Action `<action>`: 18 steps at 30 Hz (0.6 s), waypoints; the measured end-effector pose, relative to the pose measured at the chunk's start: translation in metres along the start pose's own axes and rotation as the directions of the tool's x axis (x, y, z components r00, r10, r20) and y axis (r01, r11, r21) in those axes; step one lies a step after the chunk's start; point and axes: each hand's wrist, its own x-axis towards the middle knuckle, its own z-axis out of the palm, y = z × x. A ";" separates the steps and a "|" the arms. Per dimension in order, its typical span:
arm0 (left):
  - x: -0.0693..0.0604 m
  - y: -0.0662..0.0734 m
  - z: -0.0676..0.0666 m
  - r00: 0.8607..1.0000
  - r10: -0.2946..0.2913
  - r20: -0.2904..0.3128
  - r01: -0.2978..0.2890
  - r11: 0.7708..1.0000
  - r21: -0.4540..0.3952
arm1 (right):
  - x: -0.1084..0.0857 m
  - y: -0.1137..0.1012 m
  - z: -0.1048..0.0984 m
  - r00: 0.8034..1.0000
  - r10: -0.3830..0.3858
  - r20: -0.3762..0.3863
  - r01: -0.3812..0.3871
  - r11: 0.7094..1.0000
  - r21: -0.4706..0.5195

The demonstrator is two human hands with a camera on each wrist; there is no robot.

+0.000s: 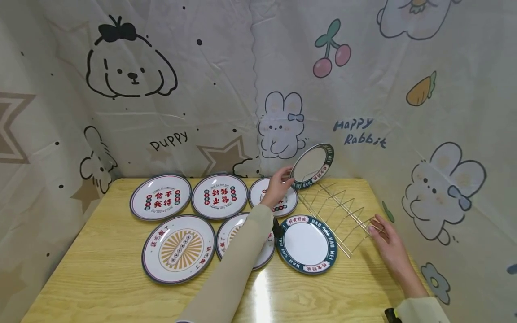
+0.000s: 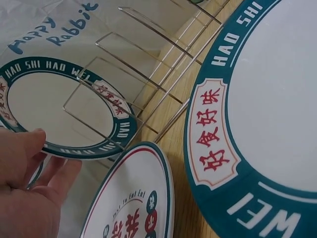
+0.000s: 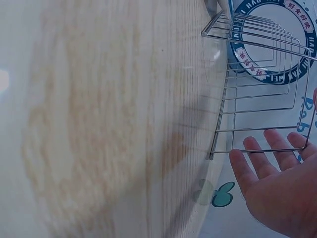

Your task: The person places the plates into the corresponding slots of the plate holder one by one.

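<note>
My left hand [image 1: 278, 187] grips a white plate with a green rim [image 1: 308, 167] by its edge, thumb on the face. The plate is tilted up over the far end of a gold wire plate rack [image 1: 355, 218]. In the left wrist view, the held plate [image 2: 59, 109] overlaps the rack's end wires; whether it touches them I cannot tell. At the rack's near end, my right hand [image 1: 389, 246] holds the end wire between thumb and fingers. The right wrist view shows these fingers [image 3: 282, 153] behind the wire, with the thumb mostly out of frame.
Another green-rimmed plate [image 1: 306, 244] lies left of the rack. Two large plates with red lettering [image 1: 160, 197] and a smaller one [image 1: 287, 202] lie behind. Two sunburst plates [image 1: 177, 249] lie in front, one partly under my sleeve. A printed curtain [image 1: 226, 89] borders the table [image 1: 101, 269].
</note>
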 end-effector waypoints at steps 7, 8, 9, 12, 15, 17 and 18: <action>0.006 -0.001 0.003 0.999 -0.027 -0.028 0.028 0.998 0.056 | 0.002 0.000 0.000 1.000 -0.019 -0.007 0.019 1.000 0.013; 0.006 -0.002 0.003 0.999 -0.025 -0.028 0.027 0.998 0.055 | 0.002 0.000 0.001 1.000 -0.022 -0.007 0.022 1.000 0.012; 0.006 -0.002 0.003 0.999 -0.025 -0.028 0.027 0.998 0.054 | 0.002 -0.001 0.001 1.000 -0.022 -0.008 0.022 1.000 0.007; 0.005 -0.001 0.000 0.999 -0.030 -0.025 0.032 0.998 0.048 | 0.002 -0.002 0.002 1.000 -0.018 -0.006 0.018 1.000 0.001; 0.003 0.001 -0.003 0.999 -0.038 -0.016 0.038 0.998 0.041 | 0.001 -0.003 0.002 1.000 -0.009 -0.002 0.009 1.000 -0.007; 0.002 0.003 -0.006 0.999 -0.032 -0.006 0.032 0.999 0.033 | 0.000 -0.004 0.002 1.000 -0.005 -0.003 0.005 1.000 -0.017; 0.001 0.004 -0.008 1.000 -0.026 -0.003 0.027 0.999 0.029 | 0.000 -0.005 0.001 1.000 -0.004 -0.003 0.004 1.000 -0.024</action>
